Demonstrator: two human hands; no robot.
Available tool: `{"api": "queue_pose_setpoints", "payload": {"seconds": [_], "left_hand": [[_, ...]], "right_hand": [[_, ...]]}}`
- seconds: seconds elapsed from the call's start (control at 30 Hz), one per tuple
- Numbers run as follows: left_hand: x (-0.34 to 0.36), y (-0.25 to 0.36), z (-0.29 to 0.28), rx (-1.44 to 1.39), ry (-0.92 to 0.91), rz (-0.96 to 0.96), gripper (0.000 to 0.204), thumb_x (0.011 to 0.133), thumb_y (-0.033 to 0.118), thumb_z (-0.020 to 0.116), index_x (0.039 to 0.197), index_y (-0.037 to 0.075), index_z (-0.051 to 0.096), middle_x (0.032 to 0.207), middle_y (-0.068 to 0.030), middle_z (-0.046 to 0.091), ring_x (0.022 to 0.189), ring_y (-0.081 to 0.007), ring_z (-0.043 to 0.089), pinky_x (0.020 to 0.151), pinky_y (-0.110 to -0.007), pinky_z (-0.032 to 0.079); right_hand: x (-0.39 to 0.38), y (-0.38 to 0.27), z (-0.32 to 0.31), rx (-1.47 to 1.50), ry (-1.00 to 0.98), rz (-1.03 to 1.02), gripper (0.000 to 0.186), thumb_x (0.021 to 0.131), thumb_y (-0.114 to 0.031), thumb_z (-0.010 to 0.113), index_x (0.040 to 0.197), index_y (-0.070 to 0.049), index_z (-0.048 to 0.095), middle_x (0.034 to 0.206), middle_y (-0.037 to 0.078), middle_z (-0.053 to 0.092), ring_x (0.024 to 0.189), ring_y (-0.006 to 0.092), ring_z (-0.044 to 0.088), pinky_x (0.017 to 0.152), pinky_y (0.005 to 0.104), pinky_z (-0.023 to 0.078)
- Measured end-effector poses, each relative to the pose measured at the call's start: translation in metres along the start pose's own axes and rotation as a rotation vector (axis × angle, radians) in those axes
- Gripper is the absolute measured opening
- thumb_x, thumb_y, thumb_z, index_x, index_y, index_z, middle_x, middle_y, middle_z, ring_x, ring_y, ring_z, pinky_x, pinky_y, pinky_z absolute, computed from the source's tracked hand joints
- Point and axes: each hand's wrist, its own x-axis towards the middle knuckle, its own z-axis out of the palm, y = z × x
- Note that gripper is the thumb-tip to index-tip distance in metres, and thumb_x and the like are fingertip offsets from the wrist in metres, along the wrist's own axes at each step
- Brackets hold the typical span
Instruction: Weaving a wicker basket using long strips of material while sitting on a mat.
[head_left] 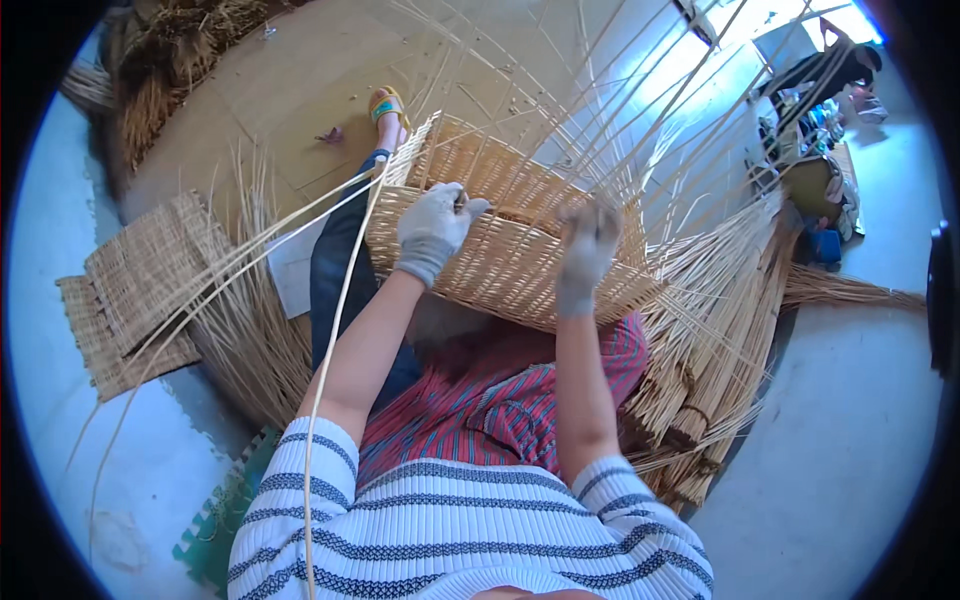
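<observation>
A half-woven rectangular wicker basket rests tilted on my lap, with long unwoven canes fanning up and outward from its far and right sides. My left hand, in a pale grey work glove, is closed over the near wall's upper edge, its thumb toward the right. My right hand, gloved alike, is at the same wall farther right; motion smears its fingers, so what they hold is unclear. From the basket's left corner a long pale cane runs down past my left arm and over my sweater.
Flat woven panels and loose canes lie at left. Thick cane bundles lie close by my right side. Brown fibre heaps stand far left. A striped cloth covers my lap. Another person bends over at far right.
</observation>
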Motion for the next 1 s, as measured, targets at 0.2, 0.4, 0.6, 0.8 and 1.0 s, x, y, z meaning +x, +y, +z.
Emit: {"api": "queue_pose_setpoints", "payload": {"seconds": [0.2, 0.4, 0.6, 0.8, 1.0], "left_hand": [[-0.034, 0.02, 0.025, 0.063, 0.186, 0.568, 0.053, 0.088, 0.019, 0.068, 0.139, 0.023, 0.056, 0.128, -0.0075, 0.061, 0.1, -0.0282, 0.065, 0.082, -0.042, 0.053], [-0.057, 0.032, 0.068, 0.399, 0.019, 0.534, 0.088, 0.083, 0.025, 0.072, 0.159, 0.036, 0.028, 0.142, -0.0202, 0.045, 0.105, -0.0318, 0.062, 0.088, -0.045, 0.047], [-0.046, 0.038, 0.08, 0.556, 0.008, 0.477, 0.075, 0.087, 0.018, 0.064, 0.155, 0.036, 0.037, 0.135, -0.017, 0.048, 0.102, -0.029, 0.061, 0.084, -0.045, 0.047], [-0.052, 0.079, 0.077, 0.471, 0.157, 0.56, 0.067, 0.083, 0.013, 0.066, 0.146, 0.028, 0.049, 0.128, -0.0129, 0.052, 0.108, -0.0316, 0.057, 0.089, -0.046, 0.045], [-0.031, 0.136, 0.142, -0.01, -0.174, 0.228, 0.036, 0.1, 0.042, 0.056, 0.111, 0.011, 0.071, 0.101, -0.0212, 0.07, 0.096, -0.041, 0.067, 0.081, -0.05, 0.053]], "right_hand": [[-0.079, 0.042, -0.146, -0.196, 0.149, 0.064, 0.021, 0.102, -0.017, 0.061, 0.118, -0.003, 0.062, 0.099, 0.002, 0.067, 0.089, 0.0127, 0.066, 0.073, 0.0272, 0.054], [0.014, -0.023, -0.042, -0.692, -0.141, -0.431, 0.045, 0.097, -0.006, 0.064, 0.14, -0.005, 0.053, 0.133, 0.012, 0.058, 0.112, 0.0169, 0.061, 0.092, 0.0345, 0.053], [0.031, -0.04, -0.068, -0.144, -0.224, -0.261, 0.038, 0.102, -0.004, 0.055, 0.14, -0.007, 0.055, 0.114, 0.007, 0.065, 0.093, 0.0113, 0.058, 0.084, 0.0257, 0.051], [-0.04, -0.023, -0.172, -0.371, 0.017, -0.019, 0.046, 0.097, -0.002, 0.063, 0.141, -0.009, 0.053, 0.114, 0.006, 0.067, 0.084, 0.0096, 0.065, 0.069, 0.0259, 0.055], [0.022, -0.005, -0.156, -0.877, -0.278, -0.011, 0.049, 0.074, -0.018, 0.088, 0.115, -0.008, 0.063, 0.103, 0.011, 0.072, 0.089, 0.025, 0.072, 0.082, 0.038, 0.055]]}}
